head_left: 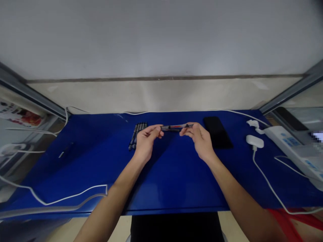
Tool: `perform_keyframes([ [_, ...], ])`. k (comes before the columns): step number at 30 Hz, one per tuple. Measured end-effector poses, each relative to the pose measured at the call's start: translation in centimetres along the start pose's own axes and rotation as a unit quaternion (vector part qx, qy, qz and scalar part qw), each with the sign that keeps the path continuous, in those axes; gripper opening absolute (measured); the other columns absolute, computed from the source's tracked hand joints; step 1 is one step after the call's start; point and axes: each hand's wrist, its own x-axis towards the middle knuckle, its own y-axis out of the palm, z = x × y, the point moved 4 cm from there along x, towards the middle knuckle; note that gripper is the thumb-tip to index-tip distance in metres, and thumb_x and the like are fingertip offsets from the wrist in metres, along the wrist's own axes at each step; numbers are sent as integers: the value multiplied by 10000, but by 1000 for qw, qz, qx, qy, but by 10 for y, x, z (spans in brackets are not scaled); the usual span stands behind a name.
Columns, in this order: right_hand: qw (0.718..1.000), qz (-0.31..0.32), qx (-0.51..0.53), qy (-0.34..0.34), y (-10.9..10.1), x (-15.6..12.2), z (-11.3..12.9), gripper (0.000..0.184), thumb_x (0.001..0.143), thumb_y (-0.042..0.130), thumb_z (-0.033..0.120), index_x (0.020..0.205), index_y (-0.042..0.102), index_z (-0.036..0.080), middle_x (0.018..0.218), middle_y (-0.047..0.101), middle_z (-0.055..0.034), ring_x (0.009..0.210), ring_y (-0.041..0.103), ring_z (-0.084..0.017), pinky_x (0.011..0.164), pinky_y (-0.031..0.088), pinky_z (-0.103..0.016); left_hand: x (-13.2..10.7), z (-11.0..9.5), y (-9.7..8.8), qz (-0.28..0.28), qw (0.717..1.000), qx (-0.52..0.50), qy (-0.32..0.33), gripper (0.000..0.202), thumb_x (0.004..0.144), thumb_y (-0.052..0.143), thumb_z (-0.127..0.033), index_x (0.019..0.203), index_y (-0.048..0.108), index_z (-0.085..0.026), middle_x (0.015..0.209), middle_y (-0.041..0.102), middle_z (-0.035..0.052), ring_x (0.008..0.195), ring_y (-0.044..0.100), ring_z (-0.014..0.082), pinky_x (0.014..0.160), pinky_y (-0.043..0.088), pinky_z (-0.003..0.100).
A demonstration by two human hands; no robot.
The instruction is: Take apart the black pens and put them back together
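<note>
A pen (174,127) with a clear barrel and a red band is held level above the blue table (161,181). My left hand (147,140) pinches its left end with closed fingers. My right hand (198,138) grips its right end, fingers curled. Just left of my left hand, a row of several dark pens (137,135) lies side by side on the table.
A black phone (217,132) lies flat right of my right hand. Further right sit a white charger (254,141) with its cable and a white device with blue buttons (292,144). White cables (70,196) run along the table's left front and back edge.
</note>
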Motion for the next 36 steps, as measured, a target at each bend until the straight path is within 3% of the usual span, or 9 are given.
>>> perform_keyframes([
  [4, 969, 134, -205, -15, 18, -15, 0, 372, 1032, 398, 427, 829, 609, 198, 654, 578, 5, 597, 548, -129, 634, 441, -273, 14, -8, -22, -67, 995, -70, 26, 239, 748, 819, -346, 877, 781, -149, 722, 659, 19, 640, 584, 83, 660, 498, 207],
  [8, 936, 241, -255, -9, 37, -28, -2, 353, 1035, 393, 357, 776, 568, 193, 640, 540, 26, 559, 492, -103, 596, 386, -244, 17, -4, -28, -70, 997, -30, 21, 297, 754, 817, -363, 977, 779, -170, 752, 655, 15, 638, 569, 74, 601, 473, 183],
  [15, 899, 323, -295, -4, 46, -32, -10, 346, 1014, 442, 301, 715, 568, 182, 670, 584, 18, 590, 518, -103, 611, 378, -239, 8, 8, -10, 21, 996, 70, -41, 263, 791, 776, -401, 909, 770, -166, 778, 702, 38, 678, 611, 112, 641, 483, 221],
  [19, 889, 333, -313, -13, 45, -32, -12, 355, 1004, 480, 353, 711, 588, 184, 691, 608, 10, 611, 543, -111, 613, 389, -249, 10, -4, -17, 13, 979, 202, 7, 281, 816, 730, -430, 864, 755, -154, 732, 700, 36, 661, 617, 142, 660, 479, 257],
  [21, 892, 325, -314, -3, 43, -31, -12, 366, 1008, 471, 370, 716, 591, 185, 707, 620, 8, 613, 548, -111, 607, 395, -250, 14, -12, -26, -28, 946, 318, 50, 304, 839, 691, -449, 909, 755, -161, 724, 701, 32, 673, 630, 163, 673, 470, 275],
  [25, 900, 306, -311, 6, 39, -28, -11, 372, 1017, 451, 360, 720, 590, 185, 708, 620, 8, 608, 543, -107, 610, 405, -250, 19, -20, -43, -98, 848, 516, 72, 311, 880, 612, -462, 943, 756, -194, 734, 718, 32, 691, 658, 200, 669, 438, 299],
  [30, 901, 297, -316, 7, 36, -26, -12, 372, 1019, 448, 350, 719, 591, 183, 710, 621, 2, 616, 547, -111, 616, 405, -257, 19, -19, -42, -117, 716, 676, 129, 277, 897, 577, -425, 895, 757, -214, 855, 726, 66, 840, 634, 272, 760, 409, 361],
  [32, 900, 293, -322, 4, 35, -25, -12, 373, 1020, 446, 349, 719, 593, 184, 711, 622, -2, 619, 551, -116, 618, 402, -264, 19, -16, -41, -117, 693, 698, 137, 264, 894, 586, -417, 904, 756, -214, 884, 719, 78, 868, 612, 291, 781, 397, 384],
  [36, 901, 287, -326, 4, 34, -25, -12, 380, 1024, 435, 362, 727, 595, 187, 710, 622, -5, 615, 552, -123, 610, 396, -271, 20, -11, -43, -122, 683, 705, 150, 246, 885, 603, -414, 889, 747, -215, 911, 700, 107, 900, 573, 322, 781, 377, 416],
])
